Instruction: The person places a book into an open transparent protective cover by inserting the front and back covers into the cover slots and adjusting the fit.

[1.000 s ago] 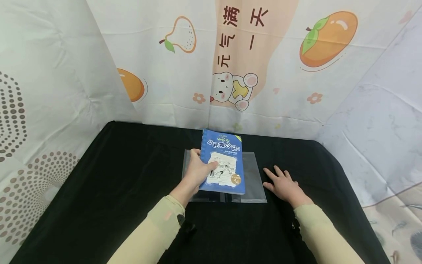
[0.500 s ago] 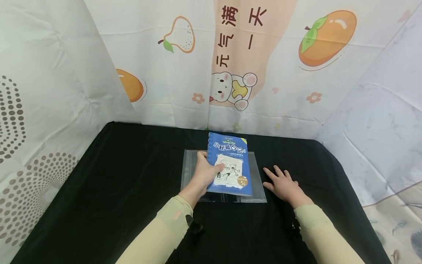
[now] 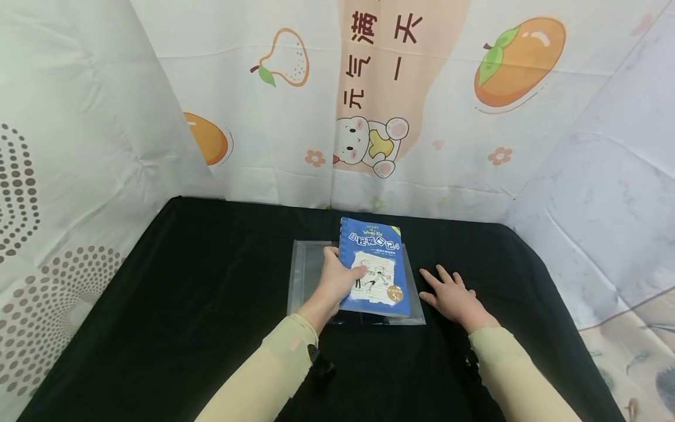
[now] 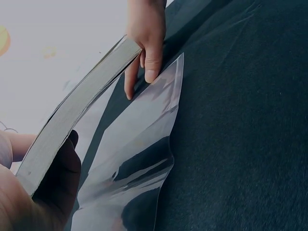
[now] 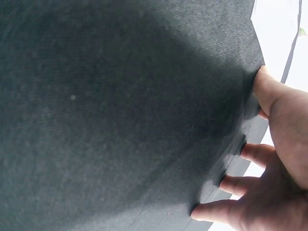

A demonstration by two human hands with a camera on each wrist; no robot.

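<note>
My left hand [image 3: 335, 283] grips a blue paperback book [image 3: 377, 305] by its left edge, thumb on the front cover and the other fingers beneath. In the left wrist view the book's page edges [image 4: 79, 103] show, and the book is tilted and raised over a clear plastic sleeve [image 4: 139, 139]. This sleeve [image 3: 306, 275] lies flat on the black cloth, and the book covers much of its middle and right. To the right of the sleeve, my right hand [image 3: 456, 299] rests on the cloth with its fingers spread, holding nothing; its fingertips [image 5: 204, 211] touch the cloth in the right wrist view.
Black cloth [image 3: 211, 305] covers the table. A white curtain [image 3: 253, 129] printed with fruit and a bear stands behind it. More pale cloth hangs at the left side [image 3: 79, 146] and the right side [image 3: 596, 205].
My left hand has carried the book to the right and slightly toward me over the sleeve, uncovering more of the sleeve's left part. The right hand has stayed in place.
</note>
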